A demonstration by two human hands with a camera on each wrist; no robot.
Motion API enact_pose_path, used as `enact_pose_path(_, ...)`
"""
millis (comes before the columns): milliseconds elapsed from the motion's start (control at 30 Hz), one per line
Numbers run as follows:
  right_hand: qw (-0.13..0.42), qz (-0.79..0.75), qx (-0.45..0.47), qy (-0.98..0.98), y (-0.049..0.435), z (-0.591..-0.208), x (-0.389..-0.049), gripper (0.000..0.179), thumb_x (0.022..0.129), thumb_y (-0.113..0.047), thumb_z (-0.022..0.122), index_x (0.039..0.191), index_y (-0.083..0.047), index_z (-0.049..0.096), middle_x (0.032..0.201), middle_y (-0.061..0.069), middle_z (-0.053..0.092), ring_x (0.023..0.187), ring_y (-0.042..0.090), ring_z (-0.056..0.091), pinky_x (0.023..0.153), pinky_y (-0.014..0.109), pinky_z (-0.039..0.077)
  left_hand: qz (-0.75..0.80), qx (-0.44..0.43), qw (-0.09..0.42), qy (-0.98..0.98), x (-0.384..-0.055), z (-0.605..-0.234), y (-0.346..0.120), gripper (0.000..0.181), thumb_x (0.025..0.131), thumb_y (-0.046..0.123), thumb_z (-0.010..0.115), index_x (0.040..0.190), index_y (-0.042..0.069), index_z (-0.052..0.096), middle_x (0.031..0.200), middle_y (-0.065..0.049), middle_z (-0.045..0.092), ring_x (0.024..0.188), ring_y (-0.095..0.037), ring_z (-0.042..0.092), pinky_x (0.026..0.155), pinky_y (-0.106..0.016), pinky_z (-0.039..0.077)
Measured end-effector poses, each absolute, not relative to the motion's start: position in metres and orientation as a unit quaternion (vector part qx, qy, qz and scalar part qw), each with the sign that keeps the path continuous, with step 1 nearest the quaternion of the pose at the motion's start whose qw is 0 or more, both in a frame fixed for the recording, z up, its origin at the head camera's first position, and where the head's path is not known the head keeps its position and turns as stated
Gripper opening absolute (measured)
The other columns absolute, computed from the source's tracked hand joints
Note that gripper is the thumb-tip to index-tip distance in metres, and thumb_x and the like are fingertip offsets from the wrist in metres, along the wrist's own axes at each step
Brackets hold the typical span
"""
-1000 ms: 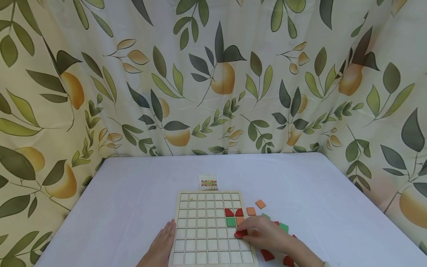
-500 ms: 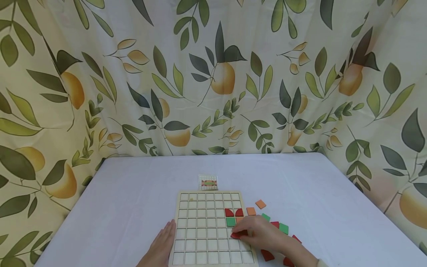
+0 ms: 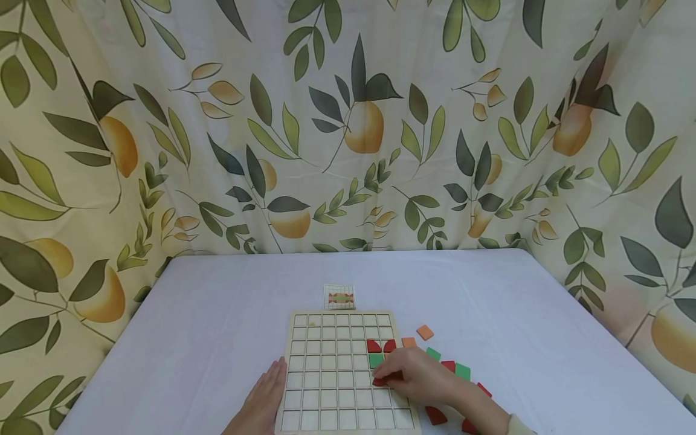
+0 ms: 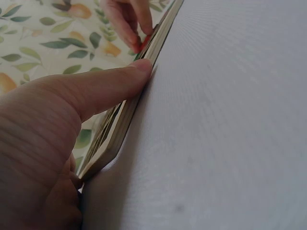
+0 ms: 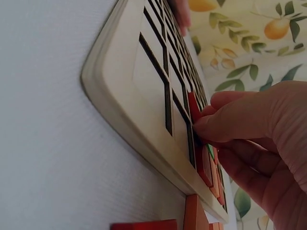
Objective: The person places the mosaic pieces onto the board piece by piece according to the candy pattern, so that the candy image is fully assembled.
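A wooden grid board [image 3: 321,399] lies on the white table. My right hand [image 3: 415,374] is over its right side and pinches a red quarter-circle tile [image 3: 379,382] at a cell below the green square tile [image 3: 376,360]. In the right wrist view, the thumb presses this red tile [image 5: 193,106], which stands tilted at its cell. Another red tile [image 5: 204,165] sits in the cell nearer the edge. Two red quarter-circle tiles [image 3: 373,346] fill cells above the green one. My left hand [image 3: 261,396] rests along the board's left edge, fingers straight, thumb on the rim in the left wrist view.
A small pattern card [image 3: 339,297] lies beyond the board's far edge. Loose tiles lie right of the board: orange squares [image 3: 425,332], green squares [image 3: 462,371] and red pieces [image 3: 435,415], some partly behind my right arm. A leaf-and-fruit patterned curtain [image 3: 348,151] surrounds the table.
My right hand has shifted slightly left with the red tile, from the rightmost column toward the cell beside it. The left hand has stayed in place.
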State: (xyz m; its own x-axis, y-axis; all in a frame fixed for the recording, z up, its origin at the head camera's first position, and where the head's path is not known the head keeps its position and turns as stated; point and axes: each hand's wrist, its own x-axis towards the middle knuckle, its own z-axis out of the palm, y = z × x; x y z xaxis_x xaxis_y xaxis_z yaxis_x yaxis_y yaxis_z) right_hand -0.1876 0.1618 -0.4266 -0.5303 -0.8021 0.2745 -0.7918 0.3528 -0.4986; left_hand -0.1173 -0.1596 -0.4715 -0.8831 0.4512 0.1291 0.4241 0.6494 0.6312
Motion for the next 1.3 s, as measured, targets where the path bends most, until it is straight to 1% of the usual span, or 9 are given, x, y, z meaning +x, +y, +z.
enact_pose_path(200,0.046,-0.333,-0.466,0.819,0.161,-0.426,-0.19,0.025,0.079,0.007,0.066,0.098,-0.008,0.072,0.095,-0.008,0.067,0.087,0.004,0.061,0.072,0.018,0.049,0.341,0.246,0.011,0.907,-0.117,-0.472,-0.159,0.123,0.067,0.063,0.068,0.135,-0.022,0.01,0.139,-0.04,0.015,0.129,-0.051,0.012,0.091,-0.005,-0.015)
enact_pose_path(300,0.061,-0.351,-0.447,0.82,0.164,-0.425,-0.19,0.025,0.079,0.005,0.067,0.1,-0.007,0.072,0.097,-0.007,0.067,0.089,0.004,0.06,0.072,0.02,0.049,0.336,0.248,0.005,0.909,-0.118,-0.473,-0.159,0.121,0.068,0.063,0.067,0.135,-0.022,0.012,0.14,-0.039,0.016,0.129,-0.05,0.014,0.091,-0.005,-0.015)
enact_pose_path(533,0.054,-0.364,-0.438,0.821,0.168,-0.425,-0.191,0.02,0.079,-0.005,0.071,0.098,-0.006,0.071,0.096,-0.006,0.067,0.088,0.005,0.059,0.071,0.025,0.049,0.32,0.246,0.003,0.915,-0.119,-0.474,-0.16,0.122,0.067,0.065,0.066,0.135,-0.021,0.012,0.14,-0.038,0.018,0.129,-0.048,0.015,0.091,-0.005,-0.015)
enact_pose_path(633,0.055,-0.365,-0.438,0.82,0.168,-0.425,-0.193,0.019,0.078,-0.003,0.071,0.097,-0.006,0.071,0.095,-0.005,0.067,0.086,0.005,0.059,0.069,0.024,0.05,0.32,0.245,0.002,0.915,-0.119,-0.475,-0.16,0.123,0.067,0.065,0.066,0.135,-0.021,0.012,0.14,-0.038,0.018,0.129,-0.048,0.015,0.091,-0.005,-0.015)
enact_pose_path(833,0.072,-0.374,-0.441,0.813,0.166,-0.426,-0.196,0.018,0.078,0.0,0.07,0.095,-0.007,0.072,0.093,-0.006,0.068,0.086,0.006,0.061,0.072,0.025,0.05,0.321,0.248,-0.004,0.914,-0.119,-0.475,-0.16,0.122,0.068,0.065,0.066,0.135,-0.021,0.013,0.14,-0.038,0.019,0.129,-0.048,0.016,0.092,-0.005,-0.014)
enact_pose_path(1000,0.074,-0.371,-0.456,0.805,0.165,-0.427,-0.198,0.017,0.079,-0.001,0.07,0.094,-0.007,0.072,0.092,-0.006,0.068,0.088,0.006,0.062,0.073,0.024,0.05,0.314,0.252,-0.015,0.915,-0.119,-0.474,-0.16,0.12,0.068,0.065,0.066,0.134,-0.022,0.015,0.139,-0.037,0.021,0.128,-0.048,0.018,0.092,-0.005,-0.014)
enact_pose_path(1300,0.077,-0.359,-0.454,0.812,0.163,-0.426,-0.2,0.021,0.078,0.003,0.069,0.096,-0.007,0.072,0.093,-0.007,0.068,0.088,0.004,0.061,0.071,0.021,0.05,0.323,0.248,-0.006,0.913,-0.118,-0.474,-0.16,0.121,0.068,0.064,0.066,0.135,-0.022,0.014,0.14,-0.038,0.019,0.129,-0.049,0.016,0.092,-0.005,-0.014)
